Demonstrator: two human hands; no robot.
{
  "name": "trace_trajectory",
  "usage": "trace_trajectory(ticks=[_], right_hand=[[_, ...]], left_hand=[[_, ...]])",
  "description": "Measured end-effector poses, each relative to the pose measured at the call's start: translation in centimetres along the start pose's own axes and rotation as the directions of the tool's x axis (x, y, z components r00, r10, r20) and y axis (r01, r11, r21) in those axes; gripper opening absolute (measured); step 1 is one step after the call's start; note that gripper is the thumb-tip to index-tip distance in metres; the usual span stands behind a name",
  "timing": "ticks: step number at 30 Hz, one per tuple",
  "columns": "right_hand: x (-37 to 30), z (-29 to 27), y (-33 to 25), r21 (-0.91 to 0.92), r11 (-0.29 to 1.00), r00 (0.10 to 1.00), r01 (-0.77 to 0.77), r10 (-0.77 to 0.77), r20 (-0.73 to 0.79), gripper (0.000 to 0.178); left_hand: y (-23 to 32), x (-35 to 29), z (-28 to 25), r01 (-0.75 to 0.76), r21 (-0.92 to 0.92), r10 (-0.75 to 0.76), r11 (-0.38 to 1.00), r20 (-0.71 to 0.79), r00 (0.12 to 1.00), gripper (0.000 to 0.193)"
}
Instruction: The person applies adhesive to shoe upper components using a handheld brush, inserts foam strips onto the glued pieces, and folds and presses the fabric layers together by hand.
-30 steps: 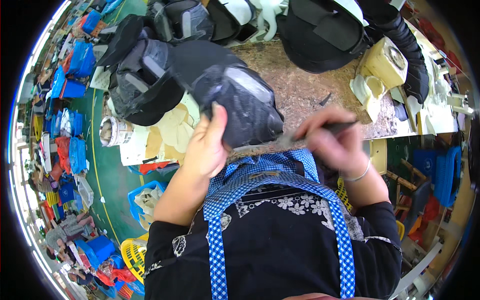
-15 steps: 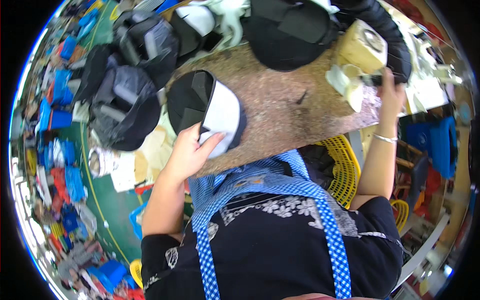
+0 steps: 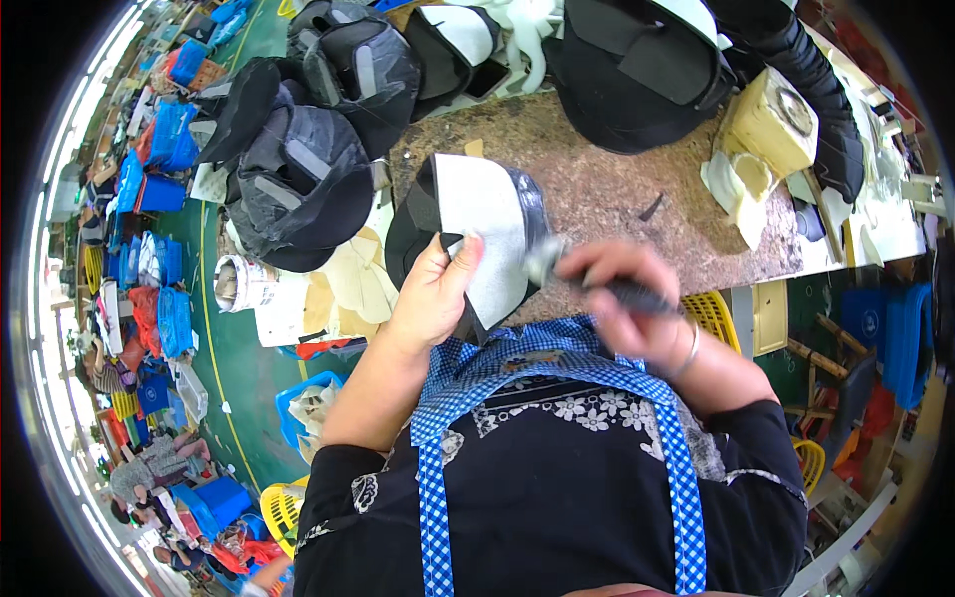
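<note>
My left hand (image 3: 438,291) grips the near edge of a black cap piece (image 3: 413,214), thumb pressed on its white front panel (image 3: 477,211). A shiny dark band (image 3: 530,204) runs along the panel's right side. My right hand (image 3: 632,294) is closed round a tool with a dark handle (image 3: 637,296) and a pale, metallic-looking head (image 3: 543,261). Motion blurs that head, so its kind is unclear. It is over or touching the right edge of the cap piece. The cap piece rests on the worn brown worktable (image 3: 637,199).
Several plastic-covered black caps (image 3: 308,179) are stacked at the left. A larger black cap piece (image 3: 632,90) lies at the back, near a yellowish container (image 3: 771,124) with a crusted lip. A dark scrap (image 3: 652,207) lies on the table. A yellow basket (image 3: 711,316) is below its front edge.
My right hand has come from beside the yellowish container to the cap piece, bringing the dark-handled tool. My left hand still holds the cap piece, now turned with its white panel facing up more.
</note>
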State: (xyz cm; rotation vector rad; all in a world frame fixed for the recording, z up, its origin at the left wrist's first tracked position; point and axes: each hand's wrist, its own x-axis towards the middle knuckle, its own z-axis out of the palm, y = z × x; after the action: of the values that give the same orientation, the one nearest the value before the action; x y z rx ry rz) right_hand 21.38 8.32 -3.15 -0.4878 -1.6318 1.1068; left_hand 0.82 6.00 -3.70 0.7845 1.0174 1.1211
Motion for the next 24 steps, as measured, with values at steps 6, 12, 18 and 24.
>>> trace_trajectory(ticks=[6, 12, 18, 24], right_hand=[[1.9, 0.4, -0.2, -0.007, 0.999, 0.983, -0.034, 0.032, -0.183, 0.015], [1.4, -0.4, -0.3, -0.125, 0.984, 0.99, -0.127, 0.133, 0.036, 0.02], [1.5, -0.1, -0.8, -0.026, 0.998, 0.982, -0.059, 0.053, -0.181, 0.01], [0.4, -4.5, -0.5, 0.175, 0.916, 0.825, -0.362, 0.402, -0.399, 0.014]], left_hand=[[0.3, -0.1, 0.8, -0.011, 0.063, 0.01, 0.998, 0.022, 1.0, 0.038], [0.8, 0.1, 0.7, -0.044, -0.084, 0.042, 0.996, -0.03, 0.999, 0.037], [0.3, 1.2, 0.9, -0.037, -0.075, 0.035, 0.996, -0.032, 0.999, 0.038], [-0.6, 2.7, -0.6, -0.056, 0.129, 0.044, 0.99, 0.094, 0.995, 0.047]])
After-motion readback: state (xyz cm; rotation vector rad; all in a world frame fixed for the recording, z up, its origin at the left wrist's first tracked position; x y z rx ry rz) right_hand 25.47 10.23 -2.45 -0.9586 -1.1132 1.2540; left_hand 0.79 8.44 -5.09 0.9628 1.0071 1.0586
